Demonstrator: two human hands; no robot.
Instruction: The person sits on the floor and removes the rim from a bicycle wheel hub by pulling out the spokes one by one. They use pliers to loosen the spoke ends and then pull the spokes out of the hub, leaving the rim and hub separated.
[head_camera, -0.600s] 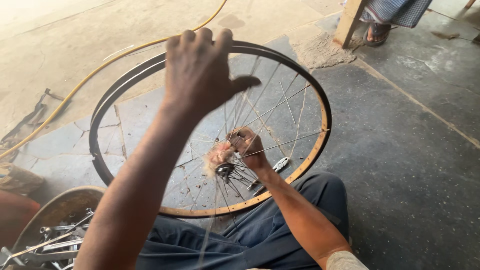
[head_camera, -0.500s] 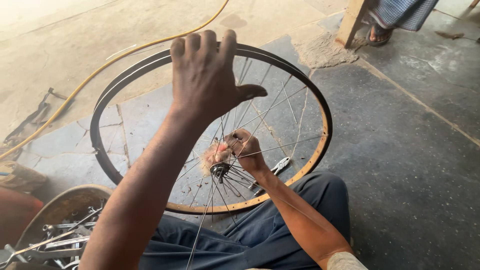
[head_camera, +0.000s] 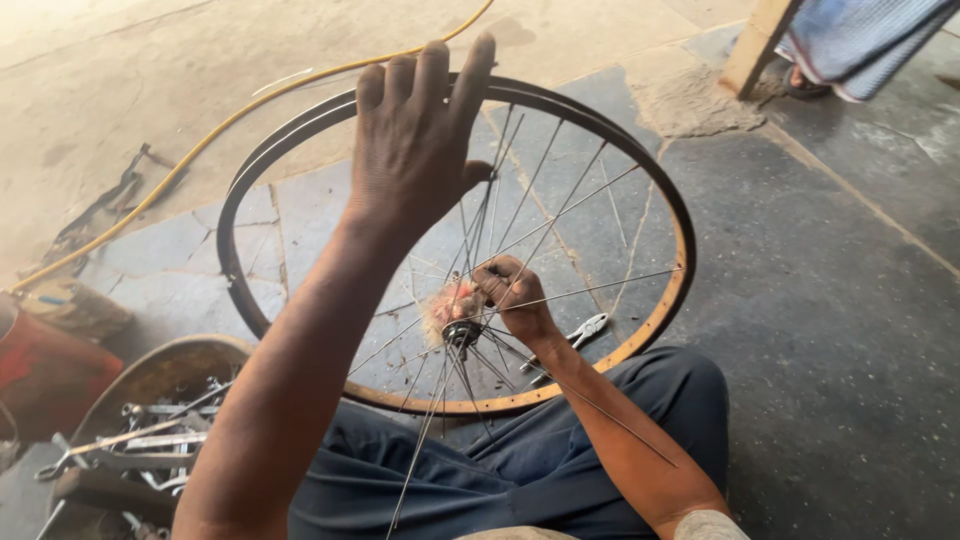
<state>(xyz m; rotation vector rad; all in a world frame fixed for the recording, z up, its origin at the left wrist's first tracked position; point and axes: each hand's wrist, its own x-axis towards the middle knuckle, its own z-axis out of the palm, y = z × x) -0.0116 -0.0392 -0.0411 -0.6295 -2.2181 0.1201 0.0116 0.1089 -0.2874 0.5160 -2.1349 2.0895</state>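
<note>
Left hand (head_camera: 420, 150) atop wheel rim (head_camera: 680, 230)

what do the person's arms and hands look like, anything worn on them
Both arms are bare and lean, with no gloves, watch or rings in view. The left hand shows its back and four long fingers. The right hand is smaller in the picture, farther from the camera. A light short sleeve edge shows at the right upper arm. Dark blue trousers cover the legs.
</note>
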